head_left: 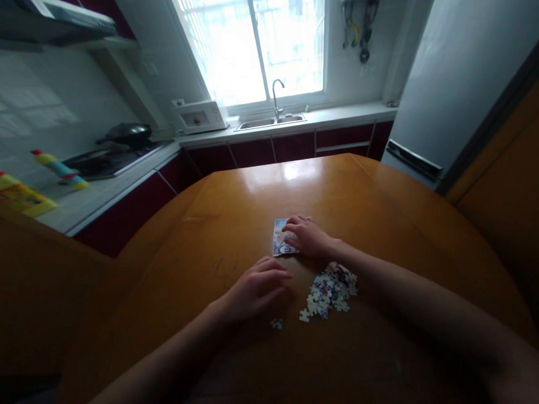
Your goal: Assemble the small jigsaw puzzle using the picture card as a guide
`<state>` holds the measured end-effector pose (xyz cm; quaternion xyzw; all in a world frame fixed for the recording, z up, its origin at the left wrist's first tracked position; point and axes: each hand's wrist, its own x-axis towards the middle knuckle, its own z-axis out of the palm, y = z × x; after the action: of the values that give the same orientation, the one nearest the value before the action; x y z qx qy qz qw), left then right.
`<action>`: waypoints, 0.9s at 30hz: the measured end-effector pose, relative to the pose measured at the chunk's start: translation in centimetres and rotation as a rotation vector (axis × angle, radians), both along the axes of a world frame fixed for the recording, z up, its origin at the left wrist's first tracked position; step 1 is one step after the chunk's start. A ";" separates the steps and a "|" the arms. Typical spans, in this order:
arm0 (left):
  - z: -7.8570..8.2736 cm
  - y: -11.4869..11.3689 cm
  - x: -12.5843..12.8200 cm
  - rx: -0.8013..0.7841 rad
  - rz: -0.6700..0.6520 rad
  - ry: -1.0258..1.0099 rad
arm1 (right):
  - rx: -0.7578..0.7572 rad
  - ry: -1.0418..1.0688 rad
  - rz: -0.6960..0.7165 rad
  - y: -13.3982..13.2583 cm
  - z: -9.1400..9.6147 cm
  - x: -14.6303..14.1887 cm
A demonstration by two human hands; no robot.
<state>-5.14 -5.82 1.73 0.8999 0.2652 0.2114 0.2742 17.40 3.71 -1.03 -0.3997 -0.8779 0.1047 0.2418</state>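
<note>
A small printed picture sheet (279, 240) with a blue and white design lies flat on the wooden table (200, 245). Over its right part rests my right hand (309, 236), fingers stretched out and covering that side. My left hand (257, 286) hovers or lies just below the sheet, its fingers extended and nothing visible in them. To the right of it is a heap of jigsaw puzzle pieces (328, 291), some face up and some showing pale backs. A few joined or touching jigsaw pieces (277, 324) sit apart, below my left hand.
Beyond the table runs a counter with a sink (271, 122), a faucet (275, 98) and a white microwave (201, 117). At left are a stove with a dark pan (130, 135) and cleaner bottles (58, 168). A grey fridge (463, 71) stands at right.
</note>
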 end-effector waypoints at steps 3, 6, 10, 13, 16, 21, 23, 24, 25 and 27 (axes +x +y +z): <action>-0.2 -1.2 -2.1 -0.060 -0.092 0.072 | 0.006 0.096 -0.041 -0.9 0.2 1.5; -0.6 -2.0 -2.5 -0.060 -0.173 0.130 | 0.003 0.161 -0.080 -3.3 0.0 5.0; -1.6 -1.9 -0.3 0.024 -0.188 0.135 | -0.067 0.110 -0.073 -8.2 -0.5 8.4; -2.4 -1.3 2.4 0.086 -0.202 0.096 | -0.083 0.075 -0.052 -10.9 -0.7 7.9; -2.6 -0.3 4.5 0.143 -0.228 0.000 | -0.075 0.100 -0.010 -11.8 -0.8 6.0; -2.3 3.8 3.8 0.278 0.106 -0.125 | -0.078 0.212 -0.003 -9.5 -0.7 5.0; -2.4 5.6 3.2 0.323 0.320 -0.049 | -0.086 0.273 -0.031 -7.9 -0.8 5.6; -2.6 6.3 3.1 0.313 0.374 0.001 | -0.102 0.305 -0.068 -7.2 -1.0 6.0; -2.8 6.9 3.2 0.298 0.396 0.044 | -0.120 0.335 -0.115 -6.7 -1.1 6.4; -3.3 7.3 4.0 0.265 0.390 0.099 | -0.138 0.372 -0.189 -6.0 -1.4 7.0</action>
<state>-1.11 1.53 -1.55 0.8690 0.4172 0.2489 0.0941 24.37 -2.33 -2.39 -0.4695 -0.7677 0.2136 0.3801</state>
